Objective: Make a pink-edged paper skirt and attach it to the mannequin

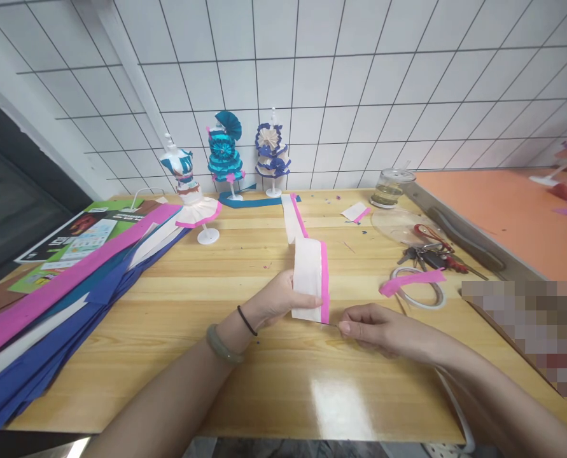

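Note:
My left hand (283, 299) grips a white crepe paper strip (308, 273) with a pink edge, the thumb lying across its front. Behind it the strip runs back over the table towards the wall. My right hand (373, 327) is closed, thumb against fingers, on a thin dark needle (329, 325). Its tip reaches the strip's lower right corner; whether it has gone through the paper I cannot tell. To the left stands a small dress form (182, 165) wearing a white skirt with a pink hem.
Long pink, white and blue paper strips (92, 312) lie at the left. Two dressed forms, teal (224, 149) and navy-white (272, 149), stand by the tiled wall. At right are a glass jar (388, 189), keys (429, 256), a tape roll (438, 296) and a pink scrap (412, 281).

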Tool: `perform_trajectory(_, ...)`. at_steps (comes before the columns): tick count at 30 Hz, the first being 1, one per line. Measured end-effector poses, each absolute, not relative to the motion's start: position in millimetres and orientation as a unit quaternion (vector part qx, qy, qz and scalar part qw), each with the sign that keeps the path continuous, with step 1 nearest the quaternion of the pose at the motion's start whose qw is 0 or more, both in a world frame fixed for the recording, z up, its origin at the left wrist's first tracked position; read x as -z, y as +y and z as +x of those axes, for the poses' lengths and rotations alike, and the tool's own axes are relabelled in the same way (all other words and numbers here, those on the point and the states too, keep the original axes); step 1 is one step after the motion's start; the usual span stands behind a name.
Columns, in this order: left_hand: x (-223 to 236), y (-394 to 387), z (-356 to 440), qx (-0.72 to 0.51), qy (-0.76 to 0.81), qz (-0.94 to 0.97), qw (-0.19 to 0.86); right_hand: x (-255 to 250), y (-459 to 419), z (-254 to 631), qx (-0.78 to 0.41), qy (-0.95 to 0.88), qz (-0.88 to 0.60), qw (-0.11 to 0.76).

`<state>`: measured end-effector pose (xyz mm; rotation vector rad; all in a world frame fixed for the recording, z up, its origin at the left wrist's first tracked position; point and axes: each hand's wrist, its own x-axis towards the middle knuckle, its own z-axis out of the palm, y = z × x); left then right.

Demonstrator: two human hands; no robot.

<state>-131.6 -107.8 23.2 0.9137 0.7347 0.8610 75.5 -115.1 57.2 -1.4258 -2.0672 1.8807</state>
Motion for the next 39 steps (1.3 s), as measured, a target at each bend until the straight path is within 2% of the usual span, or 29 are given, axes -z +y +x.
perform_trajectory(18,-19.6,-105.0,-133.4,-0.375,0.359,0.431,0.738,-56.1,-116.3,75.4,-0.567,-0.701,-0.432,0.025)
perform_trajectory(27,-14.8,-101.2,-134.8,-0.425,0.349,0.412,0.726,-60.3,-120.3,82.2,-0.561,-0.706,-0.432,0.018)
perform_trajectory(35,-18.1,-94.2,-137.8,-0.530,0.342,0.291,0.720,-64.0,-114.2,94.2,-0.528,-0.693,-0.482,0.098)
perform_trajectory(39,-20.2,-93.3,-139.5,-0.540,0.361,0.261,0.714,-62.8,-81.7,117.2,-0.434,-0.722,-0.518,0.149)
